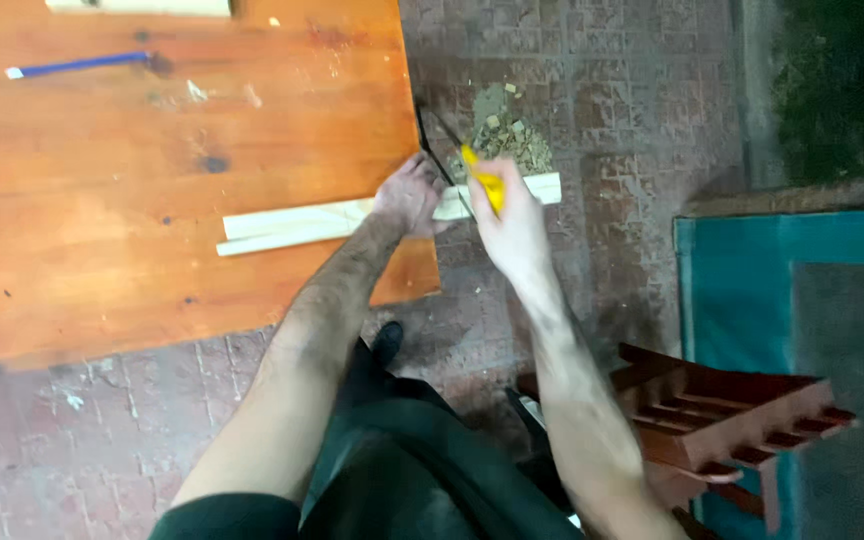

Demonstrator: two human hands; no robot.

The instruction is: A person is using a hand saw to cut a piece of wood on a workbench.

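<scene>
Left hand (407, 195) is pressing flat on the wood strip (292, 225) at the table (102, 230) edge. Right hand (507, 215), fingers closed around the yellow-handled saw (482, 180), is cutting; the overhanging end is still attached, sawdust pile (507, 135) below.

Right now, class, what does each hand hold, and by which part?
The right hand holds a handsaw by its yellow handle. The left hand presses down on a pale wood strip at the table edge.
</scene>
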